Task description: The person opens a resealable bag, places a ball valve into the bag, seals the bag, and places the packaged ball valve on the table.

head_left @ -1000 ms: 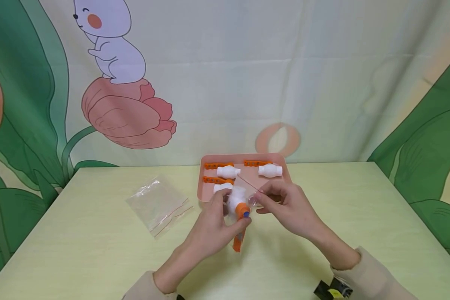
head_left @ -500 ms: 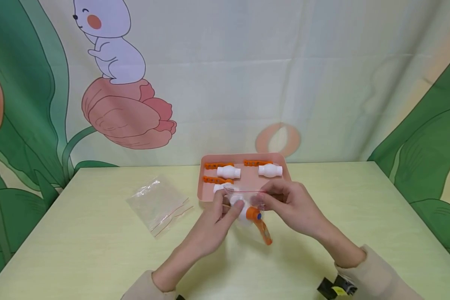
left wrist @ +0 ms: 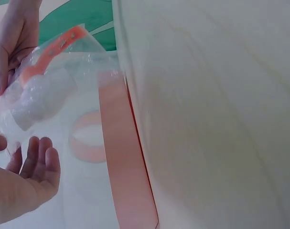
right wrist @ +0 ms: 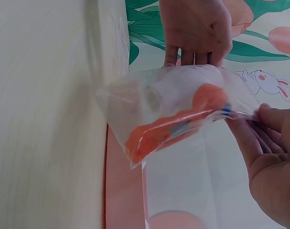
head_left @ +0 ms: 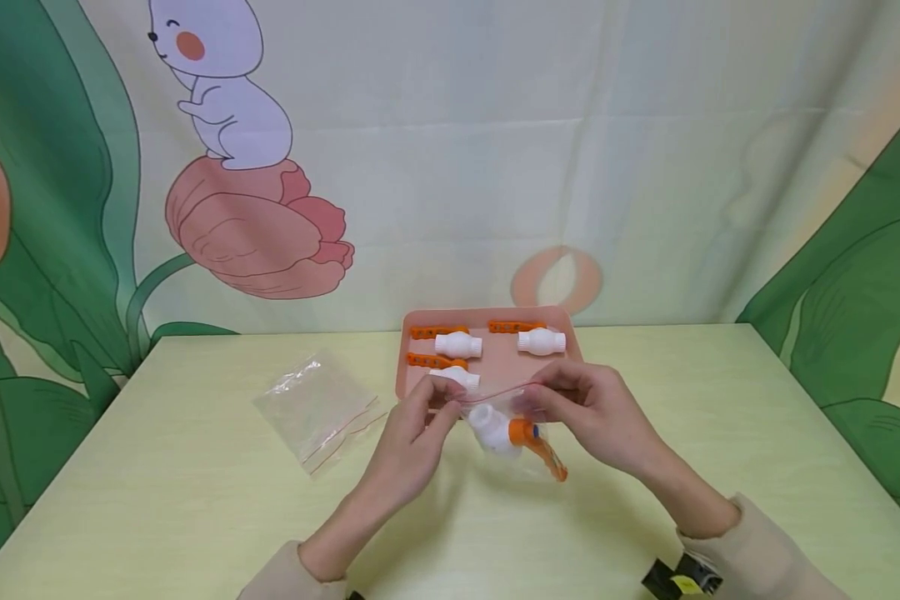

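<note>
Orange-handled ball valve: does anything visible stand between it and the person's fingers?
Yes: the clear zip bag around the ball valve. The left hand and right hand pinch the bag's red-lined edge.

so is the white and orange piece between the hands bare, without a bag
No, the white and orange piece sits inside a clear bag held by the left hand and right hand.

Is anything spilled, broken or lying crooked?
I see nothing spilled or broken. A loose bag lies slanted on the table, left of the pink tray. It looks stray: unlike the held bag, nothing shows inside.
</note>
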`<action>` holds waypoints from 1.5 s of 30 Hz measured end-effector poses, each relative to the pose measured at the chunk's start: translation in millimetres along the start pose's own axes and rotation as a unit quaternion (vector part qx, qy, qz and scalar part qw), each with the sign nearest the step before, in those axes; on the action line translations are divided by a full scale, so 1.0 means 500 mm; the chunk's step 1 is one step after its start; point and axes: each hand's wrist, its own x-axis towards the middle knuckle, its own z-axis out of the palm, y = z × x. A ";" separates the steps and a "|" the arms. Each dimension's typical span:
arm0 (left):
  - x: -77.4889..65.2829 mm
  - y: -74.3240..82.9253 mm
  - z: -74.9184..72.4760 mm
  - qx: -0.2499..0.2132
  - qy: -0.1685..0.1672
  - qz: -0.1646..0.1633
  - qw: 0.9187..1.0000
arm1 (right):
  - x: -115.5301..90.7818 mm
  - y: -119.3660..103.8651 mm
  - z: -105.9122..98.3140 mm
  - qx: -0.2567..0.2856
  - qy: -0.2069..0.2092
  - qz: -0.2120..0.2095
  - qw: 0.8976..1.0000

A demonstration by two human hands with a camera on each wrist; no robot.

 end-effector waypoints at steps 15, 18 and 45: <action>0.003 -0.003 -0.005 0.005 0.006 0.027 1.000 | -0.009 0.012 -0.005 0.012 0.008 0.000 1.000; 0.003 -0.004 -0.006 0.011 0.007 0.035 0.999 | -0.009 0.017 -0.006 0.009 0.007 0.001 1.000; 0.001 0.005 -0.011 0.050 0.022 0.056 0.997 | -0.015 0.057 -0.004 -0.183 -0.001 -0.163 0.970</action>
